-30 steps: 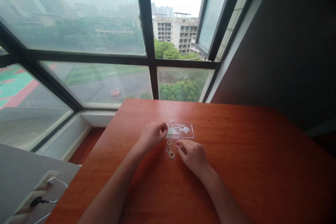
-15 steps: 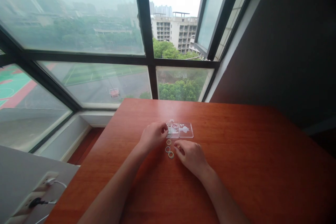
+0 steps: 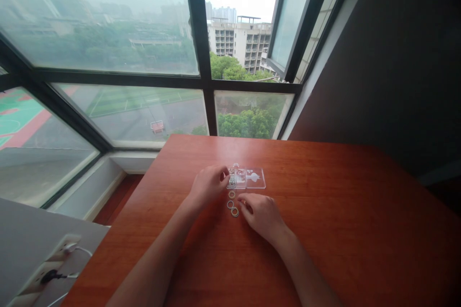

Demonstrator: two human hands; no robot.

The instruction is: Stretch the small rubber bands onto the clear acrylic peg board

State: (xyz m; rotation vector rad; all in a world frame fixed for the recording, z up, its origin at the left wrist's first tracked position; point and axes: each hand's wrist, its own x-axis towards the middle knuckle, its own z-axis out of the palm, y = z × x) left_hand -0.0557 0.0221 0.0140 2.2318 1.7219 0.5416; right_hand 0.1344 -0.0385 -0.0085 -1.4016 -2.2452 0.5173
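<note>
A small clear plastic box [image 3: 240, 181] lies on the table with its clear lid [image 3: 255, 179], which carries a white figure, folded out to the right. Several small rings sit in its compartments. At the box's left edge is my left hand [image 3: 211, 184], thumb and fingers closed on that edge. Three loose rings lie in front of the box: a gold-toned ring [image 3: 231, 194], a pale ring [image 3: 230, 205] and a second gold-toned ring [image 3: 235, 212]. Just right of them my right hand [image 3: 262, 212] is closed in a pinch; what its fingertips hold is too small to make out.
The reddish-brown wooden table [image 3: 324, 211] reaches up to a dark-framed window [image 3: 205, 79]. Plugs and cables [image 3: 54, 276] hang at a wall socket on the lower left. A dark wall [image 3: 396, 67] rises on the right.
The fingertips of my right hand have shifted slightly left, toward the loose rings. My left hand has drawn up a little at the box's edge. The box and loose rings have stayed put.
</note>
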